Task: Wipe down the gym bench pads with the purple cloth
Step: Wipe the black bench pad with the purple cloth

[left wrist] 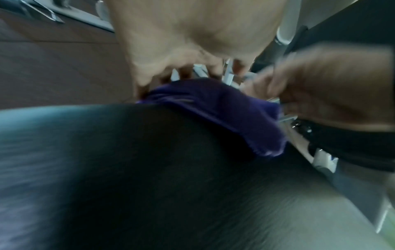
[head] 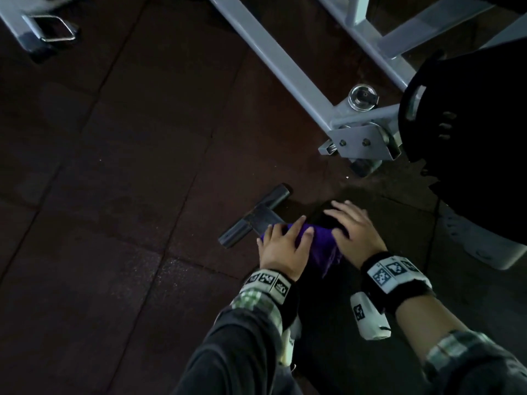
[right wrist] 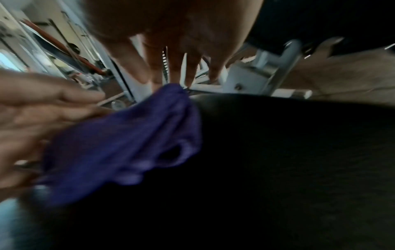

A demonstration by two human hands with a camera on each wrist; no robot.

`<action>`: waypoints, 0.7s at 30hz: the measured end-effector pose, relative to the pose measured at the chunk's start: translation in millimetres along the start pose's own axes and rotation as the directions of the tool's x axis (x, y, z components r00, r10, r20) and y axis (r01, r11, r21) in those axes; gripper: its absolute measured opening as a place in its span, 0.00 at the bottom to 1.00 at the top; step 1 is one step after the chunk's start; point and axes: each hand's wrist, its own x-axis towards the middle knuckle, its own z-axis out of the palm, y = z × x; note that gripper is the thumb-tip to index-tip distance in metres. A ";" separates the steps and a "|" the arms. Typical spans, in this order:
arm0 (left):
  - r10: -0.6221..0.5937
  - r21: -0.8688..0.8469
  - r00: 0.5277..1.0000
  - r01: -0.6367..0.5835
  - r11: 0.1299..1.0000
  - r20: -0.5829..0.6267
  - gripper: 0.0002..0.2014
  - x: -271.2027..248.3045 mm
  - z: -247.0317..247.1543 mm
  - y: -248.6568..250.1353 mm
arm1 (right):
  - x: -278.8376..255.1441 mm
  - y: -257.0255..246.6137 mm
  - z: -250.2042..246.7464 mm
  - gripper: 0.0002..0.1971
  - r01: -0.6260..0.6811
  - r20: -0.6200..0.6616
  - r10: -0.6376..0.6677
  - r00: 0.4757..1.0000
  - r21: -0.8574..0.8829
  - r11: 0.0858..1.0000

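Note:
The purple cloth (head: 322, 246) lies bunched on the near end of a black bench pad (head: 325, 309), low in the head view. My left hand (head: 282, 246) rests on the cloth's left part, thumb on the fabric and fingers laid over it. Just right of it, my right hand (head: 353, 232) lies flat on the pad with its fingers spread and its edge against the cloth. The blurred left wrist view has the cloth (left wrist: 213, 110) on the pad (left wrist: 149, 169) under my left fingers (left wrist: 186, 72). In the right wrist view the cloth (right wrist: 128, 143) sits beneath straight right fingers (right wrist: 177, 67).
A grey steel machine frame (head: 285, 61) runs diagonally across the dark rubber floor tiles (head: 114, 166). A black weight plate (head: 470, 124) hangs at the right. The bench's black T-shaped foot (head: 256, 218) sticks out to the left of my hands. A pale shoe (head: 484, 246) is at the right.

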 end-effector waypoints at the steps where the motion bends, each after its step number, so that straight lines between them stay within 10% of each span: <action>1: -0.024 0.015 0.999 0.024 1.000 0.040 0.28 2.8 1.8 7.8 | -2.8 9.1 -1.8 0.22 -0.066 0.012 0.067 0.998 -0.024 0.998; 11: 0.025 -0.042 0.978 -0.034 0.999 -0.205 0.31 -62.1 6.0 -60.6 | -12.1 11.5 1.8 0.28 -0.150 0.111 0.147 0.983 0.022 0.988; 21: -0.217 -0.067 0.970 0.211 0.975 -0.112 0.40 -21.3 1.2 -29.6 | -17.5 13.6 11.7 0.35 -0.120 0.095 0.126 0.987 -0.069 0.990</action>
